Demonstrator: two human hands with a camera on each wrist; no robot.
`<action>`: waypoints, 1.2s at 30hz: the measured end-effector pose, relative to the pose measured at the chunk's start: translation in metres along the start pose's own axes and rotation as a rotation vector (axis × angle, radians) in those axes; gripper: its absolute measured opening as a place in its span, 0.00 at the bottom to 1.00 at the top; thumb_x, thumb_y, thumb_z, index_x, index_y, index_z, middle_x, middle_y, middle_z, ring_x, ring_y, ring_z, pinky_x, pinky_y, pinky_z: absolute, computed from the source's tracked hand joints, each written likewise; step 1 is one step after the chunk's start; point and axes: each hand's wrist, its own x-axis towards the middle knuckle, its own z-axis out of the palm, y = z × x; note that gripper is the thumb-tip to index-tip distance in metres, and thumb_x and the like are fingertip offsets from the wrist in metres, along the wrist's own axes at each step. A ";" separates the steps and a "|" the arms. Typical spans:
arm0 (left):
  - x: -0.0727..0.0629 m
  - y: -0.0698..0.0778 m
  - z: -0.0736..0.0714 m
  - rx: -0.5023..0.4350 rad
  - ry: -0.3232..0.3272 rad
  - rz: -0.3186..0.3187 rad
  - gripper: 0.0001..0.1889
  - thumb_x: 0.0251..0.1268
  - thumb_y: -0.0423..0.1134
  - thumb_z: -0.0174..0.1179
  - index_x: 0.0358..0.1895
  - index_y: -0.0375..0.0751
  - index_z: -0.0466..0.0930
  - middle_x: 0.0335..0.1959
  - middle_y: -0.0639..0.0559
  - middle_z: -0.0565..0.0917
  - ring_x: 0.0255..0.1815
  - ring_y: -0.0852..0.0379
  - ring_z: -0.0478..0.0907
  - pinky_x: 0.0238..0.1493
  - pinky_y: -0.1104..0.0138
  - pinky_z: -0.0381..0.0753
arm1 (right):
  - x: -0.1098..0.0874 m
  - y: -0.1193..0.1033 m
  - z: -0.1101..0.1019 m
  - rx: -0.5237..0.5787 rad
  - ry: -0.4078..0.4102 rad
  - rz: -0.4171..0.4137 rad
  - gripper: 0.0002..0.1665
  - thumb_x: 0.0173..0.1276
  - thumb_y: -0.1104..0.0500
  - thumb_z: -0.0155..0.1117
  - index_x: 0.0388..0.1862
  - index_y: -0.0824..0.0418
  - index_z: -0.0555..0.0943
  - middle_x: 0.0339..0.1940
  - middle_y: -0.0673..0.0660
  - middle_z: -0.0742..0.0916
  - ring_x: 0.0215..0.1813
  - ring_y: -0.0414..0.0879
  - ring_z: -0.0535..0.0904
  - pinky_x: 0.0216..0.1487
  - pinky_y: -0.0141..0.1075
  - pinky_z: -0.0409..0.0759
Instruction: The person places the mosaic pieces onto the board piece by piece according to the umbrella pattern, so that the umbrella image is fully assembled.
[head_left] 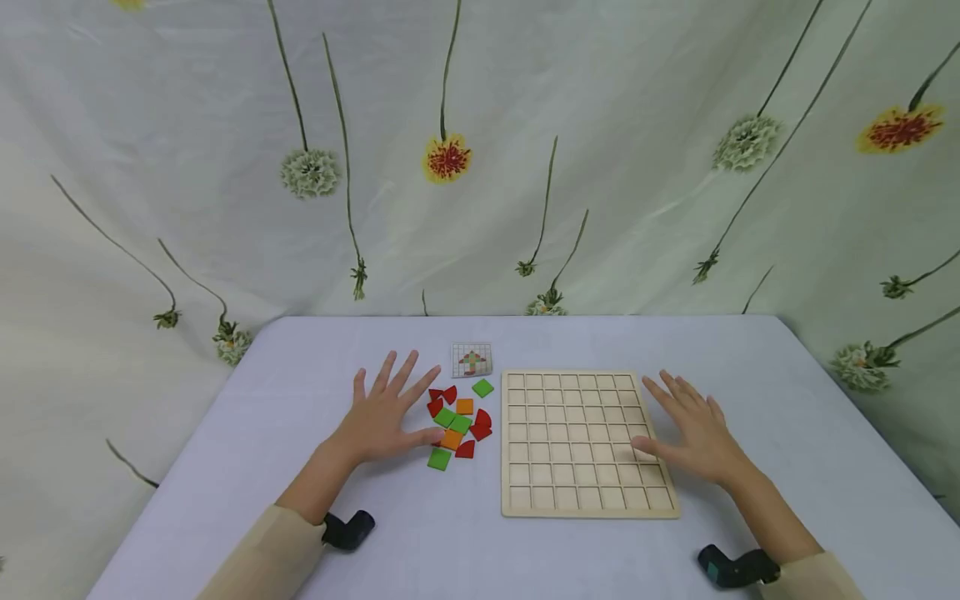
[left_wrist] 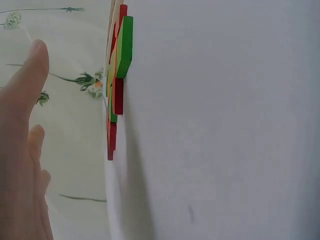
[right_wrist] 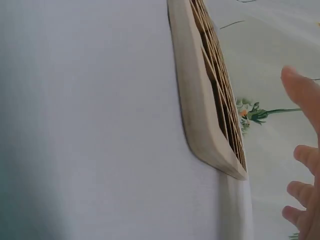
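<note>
My left hand [head_left: 382,421] is held with fingers spread beside a loose group of flat coloured pieces, its thumb over their left side. Among them are green diamonds [head_left: 482,387], orange squares [head_left: 465,406] and red wedge pieces [head_left: 465,450]. In the left wrist view a green piece [left_wrist: 125,47] stands out at the near edge of the group. My right hand [head_left: 693,433] has its fingers extended at the right edge of a wooden grid board [head_left: 567,454], thumb over the cells. Neither hand holds anything. The board's rounded rim [right_wrist: 192,95] shows in the right wrist view.
A small card [head_left: 472,360] with a coloured pattern on a grid lies behind the pieces. White cloth covers the table [head_left: 420,550], and a flower-printed curtain [head_left: 480,233] hangs behind it. Each wrist wears a black device, such as the left one [head_left: 349,531].
</note>
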 end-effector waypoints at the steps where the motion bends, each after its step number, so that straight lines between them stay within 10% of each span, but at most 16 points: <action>1: 0.002 0.001 0.001 -0.007 -0.003 0.001 0.49 0.54 0.74 0.55 0.78 0.58 0.52 0.79 0.44 0.45 0.77 0.36 0.35 0.64 0.30 0.35 | 0.000 0.001 0.001 0.022 -0.002 0.005 0.53 0.59 0.35 0.66 0.77 0.58 0.59 0.75 0.69 0.61 0.73 0.70 0.52 0.62 0.73 0.46; 11: 0.021 0.011 0.007 -0.109 -0.043 -0.026 0.46 0.57 0.68 0.58 0.76 0.51 0.57 0.77 0.44 0.56 0.77 0.39 0.44 0.66 0.32 0.42 | -0.005 0.012 0.021 0.180 -0.004 0.084 0.48 0.65 0.41 0.64 0.73 0.68 0.62 0.71 0.73 0.65 0.71 0.73 0.57 0.63 0.69 0.52; 22: 0.045 0.024 0.011 -0.279 -0.132 -0.087 0.41 0.61 0.56 0.63 0.74 0.41 0.62 0.74 0.41 0.62 0.74 0.41 0.55 0.68 0.44 0.57 | -0.007 0.019 0.033 0.180 0.172 -0.006 0.32 0.64 0.51 0.68 0.59 0.72 0.76 0.61 0.72 0.77 0.65 0.69 0.68 0.62 0.64 0.61; 36: 0.044 0.004 0.014 -0.354 -0.050 -0.156 0.15 0.68 0.33 0.60 0.55 0.36 0.81 0.50 0.44 0.82 0.52 0.46 0.77 0.58 0.53 0.74 | -0.007 0.021 0.037 0.177 0.156 0.005 0.27 0.68 0.53 0.64 0.59 0.70 0.76 0.63 0.70 0.76 0.66 0.69 0.66 0.62 0.67 0.56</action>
